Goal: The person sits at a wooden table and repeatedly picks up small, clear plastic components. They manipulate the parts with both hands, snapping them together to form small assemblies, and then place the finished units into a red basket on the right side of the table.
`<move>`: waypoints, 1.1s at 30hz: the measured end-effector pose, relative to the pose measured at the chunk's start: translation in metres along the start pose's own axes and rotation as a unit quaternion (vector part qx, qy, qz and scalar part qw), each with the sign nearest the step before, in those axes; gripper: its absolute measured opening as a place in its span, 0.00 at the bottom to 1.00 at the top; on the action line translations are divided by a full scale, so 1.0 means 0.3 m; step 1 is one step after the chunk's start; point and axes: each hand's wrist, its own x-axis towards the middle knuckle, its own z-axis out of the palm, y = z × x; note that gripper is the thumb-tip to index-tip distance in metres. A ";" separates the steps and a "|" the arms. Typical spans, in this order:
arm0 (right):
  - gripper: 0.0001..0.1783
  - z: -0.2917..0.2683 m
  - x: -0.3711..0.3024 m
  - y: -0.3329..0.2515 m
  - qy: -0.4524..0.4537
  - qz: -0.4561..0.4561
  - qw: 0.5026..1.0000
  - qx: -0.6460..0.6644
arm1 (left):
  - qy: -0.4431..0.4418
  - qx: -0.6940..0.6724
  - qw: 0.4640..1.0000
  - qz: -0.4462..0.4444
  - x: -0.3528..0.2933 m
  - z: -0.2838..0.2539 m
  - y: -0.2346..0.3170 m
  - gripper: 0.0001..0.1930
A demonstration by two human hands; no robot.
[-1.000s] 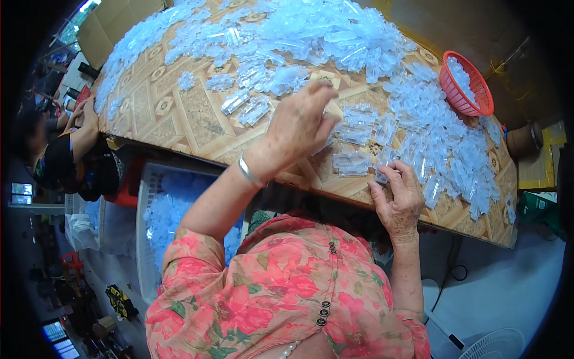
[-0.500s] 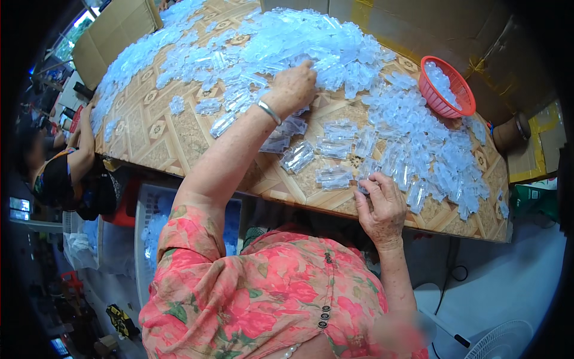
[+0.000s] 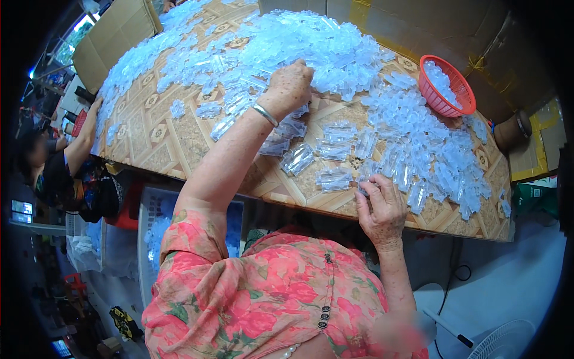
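My left hand [image 3: 290, 87], with a silver bangle [image 3: 266, 114] at its wrist, is closed at the near edge of a large heap of clear plastic pieces [image 3: 317, 45]. Its fingertips are hidden, so what they hold does not show. By the table's near edge, my right hand [image 3: 382, 209] is curled, thumb and fingers around the end of a clear plastic piece [image 3: 362, 188]. Small groups of clear tube-like pieces [image 3: 333, 178] lie side by side left of it. More loose pieces [image 3: 412, 137] spread beyond it to the right.
A red plastic basket [image 3: 445, 107] with clear pieces stands at the right of the patterned table [image 3: 173, 143]. Cardboard [image 3: 418, 27] walls the far side. At the left edge another person's arm [image 3: 84, 140] reaches to the table. Below it is a white crate [image 3: 145, 239] of pieces.
My left hand has shifted slightly left along the heap's edge. My right hand stays nearly in place. The other person's arm at the left has moved a little.
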 end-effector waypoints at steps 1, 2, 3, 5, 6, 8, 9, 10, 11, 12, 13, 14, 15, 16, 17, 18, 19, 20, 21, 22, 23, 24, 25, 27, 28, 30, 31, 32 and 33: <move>0.13 0.002 -0.002 0.001 0.003 0.000 1.000 -0.003 | -0.017 -0.001 1.000 -0.009 -0.014 -0.005 -0.006 0.14; 0.13 0.004 -0.005 0.003 0.005 -0.001 1.000 -0.005 | 0.004 -0.024 1.000 -0.009 -0.034 -0.003 -0.014 0.14; 0.13 0.006 -0.007 0.006 0.007 -0.002 1.000 -0.008 | 0.024 -0.047 0.999 -0.009 -0.061 0.001 -0.022 0.14; 0.13 0.007 -0.010 0.008 0.006 0.000 1.000 -0.008 | 0.039 -0.071 0.997 -0.015 -0.110 -0.007 -0.022 0.16; 0.13 0.007 -0.012 0.008 0.006 0.002 1.000 -0.009 | 0.034 -0.072 0.997 -0.020 -0.128 -0.017 -0.020 0.17; 0.13 0.006 -0.010 0.005 0.005 -0.003 1.000 -0.010 | 0.037 -0.089 0.995 -0.031 -0.152 -0.026 -0.040 0.19; 0.13 0.006 -0.010 0.004 0.005 -0.004 1.000 -0.012 | 0.044 -0.104 0.993 -0.034 -0.153 -0.018 -0.062 0.20; 0.13 0.007 -0.010 0.005 0.006 -0.005 1.000 -0.012 | 0.051 -0.120 0.991 -0.035 -0.154 -0.020 -0.074 0.20; 0.13 0.009 -0.012 0.006 0.006 -0.005 1.000 -0.013 | 0.054 -0.115 0.991 -0.047 -0.158 -0.020 -0.081 0.21; 0.14 0.011 -0.013 0.005 0.007 -0.005 1.000 -0.014 | 0.056 -0.109 0.991 -0.059 -0.160 -0.021 -0.085 0.22; 0.14 0.010 -0.013 0.005 0.006 -0.004 1.000 -0.017 | 0.058 -0.106 0.990 -0.069 -0.159 -0.021 -0.086 0.23; 0.14 0.010 -0.013 0.005 0.004 -0.003 1.000 -0.020 | 0.050 -0.099 0.992 -0.059 -0.158 -0.024 -0.093 0.22; 0.14 0.009 -0.013 0.004 0.003 -0.003 1.000 -0.023 | 0.042 -0.092 0.994 -0.049 -0.155 -0.028 -0.105 0.22; 0.14 0.010 -0.012 0.003 0.004 -0.003 1.000 -0.023 | 0.034 -0.084 0.995 -0.041 -0.156 -0.031 -0.117 0.21; 0.14 0.010 -0.012 0.003 0.004 -0.003 1.000 -0.024 | 0.061 -0.121 0.990 -0.031 -0.155 -0.026 -0.127 0.20; 0.14 0.010 -0.012 0.002 0.005 -0.003 1.000 -0.024 | 0.088 -0.158 0.983 -0.020 -0.155 -0.015 -0.138 0.20; 0.14 0.011 -0.012 0.002 0.007 -0.004 1.000 -0.023 | 0.115 -0.195 0.974 -0.010 -0.154 -0.008 -0.148 0.19; 0.14 0.013 -0.013 0.003 0.009 -0.006 1.000 -0.022 | 0.138 -0.233 0.962 -0.014 -0.156 -0.003 -0.160 0.18; 0.14 0.014 -0.013 0.003 0.011 -0.007 1.000 -0.020 | 0.161 -0.271 0.949 -0.019 -0.161 0.000 -0.173 0.17; 0.14 0.013 -0.013 0.001 0.008 -0.006 1.000 -0.020 | 0.183 -0.310 0.933 -0.023 -0.166 -0.008 -0.169 0.16; 0.14 0.012 -0.012 -0.001 0.006 -0.004 1.000 -0.020 | 0.176 -0.390 0.902 -0.052 -0.173 -0.014 -0.163 0.16; 0.14 0.011 -0.012 -0.002 0.003 -0.003 1.000 -0.019 | 0.168 -0.466 0.865 -0.082 -0.185 -0.024 -0.157 0.15; 0.15 0.011 -0.012 -0.001 0.006 -0.005 1.000 -0.019 | 0.159 -0.537 0.821 -0.109 -0.201 -0.053 -0.139 0.14; 0.15 0.013 -0.016 0.004 0.011 -0.005 1.000 -0.019 | 0.108 -0.639 0.756 -0.091 -0.245 -0.107 -0.105 0.16; 0.17 0.013 -0.018 0.005 0.018 -0.009 1.000 -0.012 | 0.094 -0.681 0.724 -0.058 -0.271 -0.115 -0.085 0.17; 0.19 0.009 -0.019 0.010 0.029 -0.010 1.000 -0.002 | 0.063 -0.704 0.707 0.008 -0.329 -0.130 -0.021 0.19; 0.19 0.002 -0.019 0.011 0.040 0.001 0.999 0.018 | 0.055 -0.713 0.698 0.037 -0.362 -0.142 0.035 0.18; 0.20 -0.004 -0.015 0.014 0.048 0.011 0.998 0.039 | 0.034 -0.719 0.692 0.057 -0.399 -0.149 0.085 0.19; 0.21 -0.010 -0.012 0.015 0.056 0.023 0.996 0.061 | 0.012 -0.724 0.685 0.078 -0.431 -0.144 0.129 0.19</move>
